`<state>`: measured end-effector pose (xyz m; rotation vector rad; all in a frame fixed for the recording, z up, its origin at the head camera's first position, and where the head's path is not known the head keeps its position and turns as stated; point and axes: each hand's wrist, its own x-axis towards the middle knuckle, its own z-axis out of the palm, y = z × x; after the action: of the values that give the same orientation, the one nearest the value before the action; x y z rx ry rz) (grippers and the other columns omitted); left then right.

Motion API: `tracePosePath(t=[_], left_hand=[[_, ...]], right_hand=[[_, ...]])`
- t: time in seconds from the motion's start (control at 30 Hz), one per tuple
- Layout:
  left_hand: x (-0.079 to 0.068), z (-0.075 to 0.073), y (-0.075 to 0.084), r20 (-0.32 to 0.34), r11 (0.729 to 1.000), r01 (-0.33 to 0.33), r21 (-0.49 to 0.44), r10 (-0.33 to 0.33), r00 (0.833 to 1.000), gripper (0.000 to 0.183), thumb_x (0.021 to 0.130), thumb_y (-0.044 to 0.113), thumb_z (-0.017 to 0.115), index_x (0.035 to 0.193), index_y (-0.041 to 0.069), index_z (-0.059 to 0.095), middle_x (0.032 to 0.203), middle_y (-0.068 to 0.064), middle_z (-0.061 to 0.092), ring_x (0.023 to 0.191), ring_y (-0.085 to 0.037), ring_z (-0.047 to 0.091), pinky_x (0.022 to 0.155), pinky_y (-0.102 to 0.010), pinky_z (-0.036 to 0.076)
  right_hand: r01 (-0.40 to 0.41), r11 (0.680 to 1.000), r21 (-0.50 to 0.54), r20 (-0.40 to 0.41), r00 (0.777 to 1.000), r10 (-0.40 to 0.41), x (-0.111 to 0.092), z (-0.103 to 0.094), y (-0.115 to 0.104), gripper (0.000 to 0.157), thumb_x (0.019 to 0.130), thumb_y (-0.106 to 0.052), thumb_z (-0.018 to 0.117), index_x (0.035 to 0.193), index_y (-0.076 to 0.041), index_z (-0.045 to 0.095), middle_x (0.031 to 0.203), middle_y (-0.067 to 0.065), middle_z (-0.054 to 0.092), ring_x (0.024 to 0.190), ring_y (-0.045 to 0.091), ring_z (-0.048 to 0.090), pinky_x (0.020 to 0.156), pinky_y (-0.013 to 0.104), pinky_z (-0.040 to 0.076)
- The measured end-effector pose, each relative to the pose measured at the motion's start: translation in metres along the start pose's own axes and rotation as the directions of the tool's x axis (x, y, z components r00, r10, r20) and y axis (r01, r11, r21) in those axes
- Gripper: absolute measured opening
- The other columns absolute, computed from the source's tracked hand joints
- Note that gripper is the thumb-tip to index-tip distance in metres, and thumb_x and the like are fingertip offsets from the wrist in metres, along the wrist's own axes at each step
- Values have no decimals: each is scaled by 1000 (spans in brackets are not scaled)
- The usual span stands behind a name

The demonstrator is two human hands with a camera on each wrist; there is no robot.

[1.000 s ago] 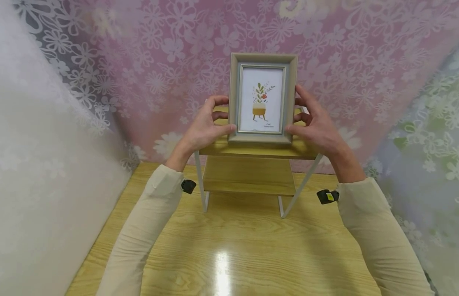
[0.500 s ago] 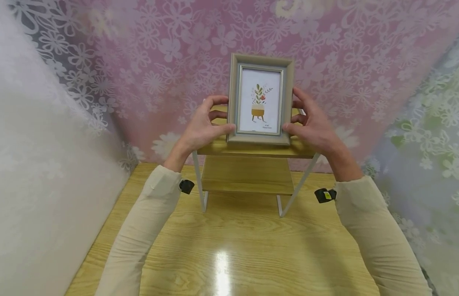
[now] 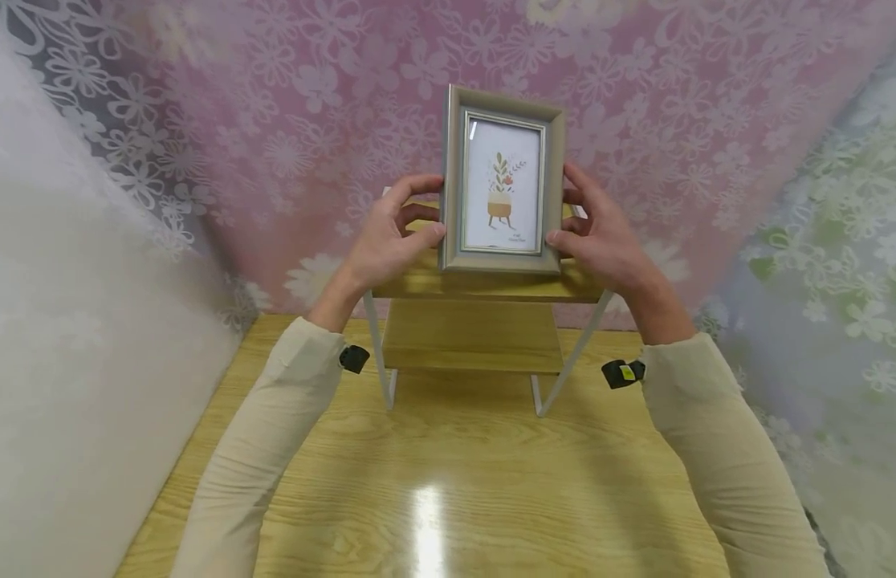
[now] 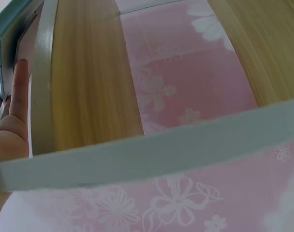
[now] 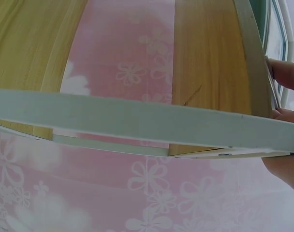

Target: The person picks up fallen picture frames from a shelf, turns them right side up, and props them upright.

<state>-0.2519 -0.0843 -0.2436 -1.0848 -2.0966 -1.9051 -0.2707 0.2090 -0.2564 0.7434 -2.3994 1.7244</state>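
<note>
In the head view a beige picture frame (image 3: 502, 258) with a blue-grey inner border stands tilted above a small wooden-topped table (image 3: 412, 286). Behind its glass is a print of a potted plant with a red flower. My left hand (image 3: 390, 237) grips the frame's left edge, thumb at the front. My right hand (image 3: 607, 237) grips the right edge low down, thumb on the front face. Fingers (image 4: 21, 92) reach behind the frame in the left wrist view. Whether its bottom edge touches the tabletop I cannot tell.
The table has white metal legs (image 3: 574, 353) and a lower wooden shelf (image 3: 473, 337). It stands on a wood-grain floor (image 3: 347, 482). A pink flowered wall (image 3: 289, 104) is close behind, with pale walls at left and right.
The picture frame has turned slightly, so its left side shows more and its face looks narrower. Both hands stay on it. The whole view has shifted a little.
</note>
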Motion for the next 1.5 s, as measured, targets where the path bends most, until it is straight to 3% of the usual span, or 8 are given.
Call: tracePosePath(t=[0.17, 0.33, 0.6, 0.9, 1.2, 1.5], left_hand=[[4, 4, 0, -3, 999, -50, -20, 50, 999, 51, 87, -13, 50, 136, -7, 39, 134, -17, 43, 107, -30, 55, 78, -34, 54], [3, 12, 6, -5, 997, -77, 8, 77, 997, 51, 87, -14, 49, 136, -8, 38, 135, -18, 43, 108, -31, 55, 80, -33, 54], [-1, 14, 11, 21, 996, -86, 8, 86, 996, 53, 86, -16, 45, 137, -7, 38, 134, -19, 43, 107, -32, 55, 77, -35, 53], [-3, 19, 16, 46, 996, -78, 41, 76, 996, 58, 86, -14, 49, 141, -3, 35, 131, -19, 44, 101, -33, 56, 79, -33, 52], [-4, 21, 17, 61, 993, -98, 69, 94, 994, 60, 85, -14, 49, 141, -1, 33, 130, -20, 44, 99, -33, 57, 75, -36, 54], [-5, 21, 15, 54, 992, -119, 50, 117, 992, 59, 84, -16, 50, 139, -4, 31, 127, -23, 45, 97, -34, 57, 83, -44, 51]], right_hand=[[-18, 1000, 4, -26, 1000, 18, -3, 2, -10, 80, 90, 6, 54, 152, -29, 16, 137, 12, 37, 91, 28, 59, 69, 24, 53], [-5, 1000, 13, -38, 999, 6, -4, -1, -2, 81, 90, 7, 54, 151, -32, 17, 137, 11, 39, 90, 27, 58, 69, 23, 53], [9, 999, 46, -32, 999, -8, -4, -2, -1, 81, 89, 11, 52, 151, -30, 19, 135, 13, 38, 92, 25, 59, 68, 24, 53], [22, 996, 91, -38, 999, -19, -5, -2, -1, 80, 89, 12, 51, 151, -27, 19, 134, 15, 37, 92, 24, 59, 68, 24, 53], [24, 997, 76, -40, 999, -21, -6, -3, 0, 80, 89, 11, 51, 151, -27, 20, 137, 14, 36, 92, 23, 60, 68, 23, 53], [21, 998, 53, -36, 999, -19, -6, -2, -2, 80, 89, 10, 52, 151, -27, 18, 140, 13, 37, 95, 24, 58, 71, 23, 52]])
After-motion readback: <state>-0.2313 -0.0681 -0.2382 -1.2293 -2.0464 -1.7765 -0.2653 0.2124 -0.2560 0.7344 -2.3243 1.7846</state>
